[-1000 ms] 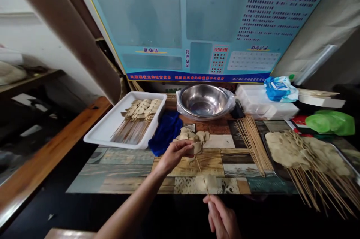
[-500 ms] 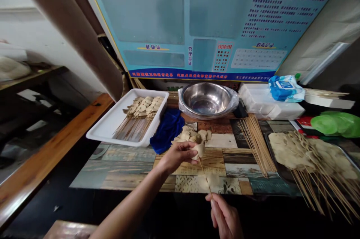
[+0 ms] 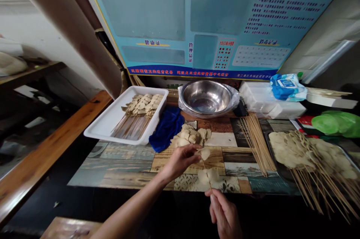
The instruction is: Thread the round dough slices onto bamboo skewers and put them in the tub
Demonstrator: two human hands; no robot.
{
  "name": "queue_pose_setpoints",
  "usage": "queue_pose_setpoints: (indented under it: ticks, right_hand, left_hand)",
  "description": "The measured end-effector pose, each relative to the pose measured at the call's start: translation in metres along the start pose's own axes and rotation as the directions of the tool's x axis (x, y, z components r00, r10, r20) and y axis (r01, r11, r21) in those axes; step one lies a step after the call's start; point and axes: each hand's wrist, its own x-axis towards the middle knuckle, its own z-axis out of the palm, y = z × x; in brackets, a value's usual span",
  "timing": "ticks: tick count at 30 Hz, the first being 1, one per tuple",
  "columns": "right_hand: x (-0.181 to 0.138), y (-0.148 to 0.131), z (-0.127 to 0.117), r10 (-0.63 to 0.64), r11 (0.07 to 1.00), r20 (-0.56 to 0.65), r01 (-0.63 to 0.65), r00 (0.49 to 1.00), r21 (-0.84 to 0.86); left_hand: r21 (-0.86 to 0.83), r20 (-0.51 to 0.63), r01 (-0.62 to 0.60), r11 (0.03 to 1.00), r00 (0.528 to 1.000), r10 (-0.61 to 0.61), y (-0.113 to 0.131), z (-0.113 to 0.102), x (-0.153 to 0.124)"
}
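My right hand (image 3: 223,212) is closed on the lower end of a thin bamboo skewer (image 3: 207,179) near the table's front edge. One pale round slice (image 3: 208,175) sits threaded low on the stick. My left hand (image 3: 181,158) pinches a second pale slice (image 3: 205,153) at the skewer's upper tip. A small heap of loose slices (image 3: 189,136) lies just beyond my left hand on the patterned table (image 3: 126,164).
A white tray (image 3: 105,126) at the left holds finished skewers. A blue cloth (image 3: 166,126), a steel bowl (image 3: 206,97), loose bare skewers (image 3: 254,141) and a tray of skewered slices (image 3: 309,154) at the right surround the spot. White boxes, a wipes pack and a green bag stand behind.
My left hand has pushed the slice onto the skewer tip and drawn closer to me; the right hand has risen slightly with the stick, and the lower slice now sits nearer my right hand.
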Motion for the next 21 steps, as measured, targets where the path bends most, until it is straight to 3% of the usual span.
queue_pose_setpoints:
  ticks: [7,13,18,21]
  right_hand:
    - [0.005,-0.008,-0.004,0.013,1.000,0.085,-0.011,0.996,-0.028]
    - [0.007,-0.011,-0.003,0.036,0.999,0.132,-0.032,0.991,-0.036]
    - [0.009,-0.010,0.004,0.030,0.999,0.140,-0.024,0.990,-0.044]
    - [0.009,-0.009,0.006,0.032,0.998,0.140,-0.023,0.990,-0.062]
  left_hand:
    - [-0.243,0.103,0.139,0.960,0.988,-0.117,-0.006,0.007,-0.006]
    - [-0.213,0.202,0.217,0.953,0.964,-0.174,-0.016,0.002,-0.012]
    - [-0.138,0.205,0.225,0.965,0.959,-0.194,-0.015,-0.004,-0.017]
    - [-0.194,0.172,0.226,0.955,0.966,-0.194,-0.015,-0.007,-0.019]
